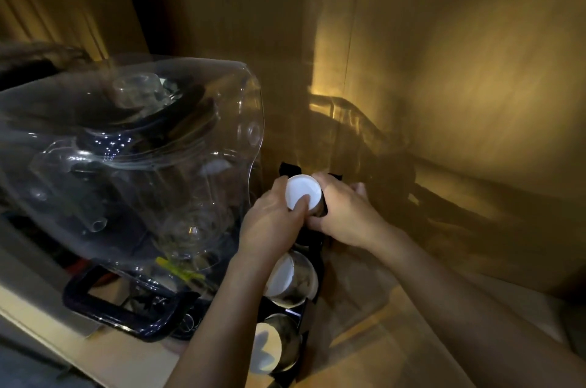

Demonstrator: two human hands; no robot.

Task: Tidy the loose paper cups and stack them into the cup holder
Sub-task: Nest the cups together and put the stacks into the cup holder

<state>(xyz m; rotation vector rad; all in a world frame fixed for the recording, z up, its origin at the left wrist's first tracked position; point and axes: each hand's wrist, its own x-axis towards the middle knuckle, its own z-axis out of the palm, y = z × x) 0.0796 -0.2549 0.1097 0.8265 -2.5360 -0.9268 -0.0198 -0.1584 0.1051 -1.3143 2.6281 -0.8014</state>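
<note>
A paper cup (301, 189) sits upside down, its white base facing me, at the far slot of the black cup holder (314, 264). My left hand (272, 222) grips its left side with the thumb pressed on the base. My right hand (345, 210) wraps its right side. Two more upturned cup stacks stand in the holder nearer to me, one in the middle slot (290, 278) and one in the near slot (272, 345). The holder's far end is mostly hidden behind my hands.
A large clear plastic cover (133, 159) over glassware on a dark blue tray (104, 302) stands close on the left of the holder. Wooden cabinet walls (444, 70) close the back and right. The wooden shelf (364, 324) runs to the right of the holder.
</note>
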